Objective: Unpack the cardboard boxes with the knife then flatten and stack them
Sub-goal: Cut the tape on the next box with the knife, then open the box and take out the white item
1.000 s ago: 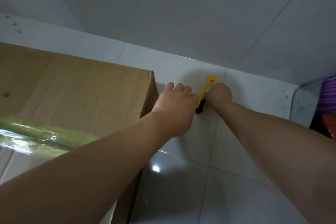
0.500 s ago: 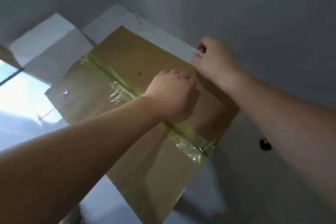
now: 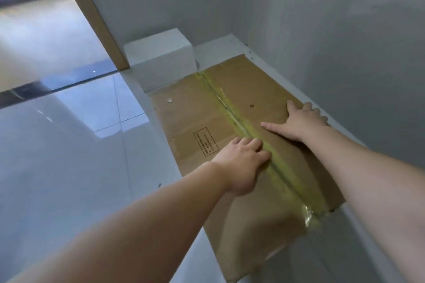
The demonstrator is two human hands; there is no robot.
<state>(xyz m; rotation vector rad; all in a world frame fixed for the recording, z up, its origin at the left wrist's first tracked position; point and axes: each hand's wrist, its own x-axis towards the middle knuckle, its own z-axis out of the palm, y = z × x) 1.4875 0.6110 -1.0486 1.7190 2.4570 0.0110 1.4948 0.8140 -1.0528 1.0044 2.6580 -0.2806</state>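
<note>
Cardboard box (image 3: 230, 117) is lying on the floor beside the wall, taped seam up. 2 hands are pressing it: left hand (image 3: 243, 163) fingers bent, right hand (image 3: 301, 122) spread flat, gripping nothing. Uneven pressure is risking a buckled panel.

Lots of bare tiled floor (image 3: 69, 167) open to the left of the cardboard box (image 3: 230, 108). Right side is tight, since the grey wall (image 3: 322, 30) runs just beside the box edge. Far end is blocked by a white block (image 3: 161, 57) touching the cardboard, with a brown door frame (image 3: 96, 20) beside it.
</note>
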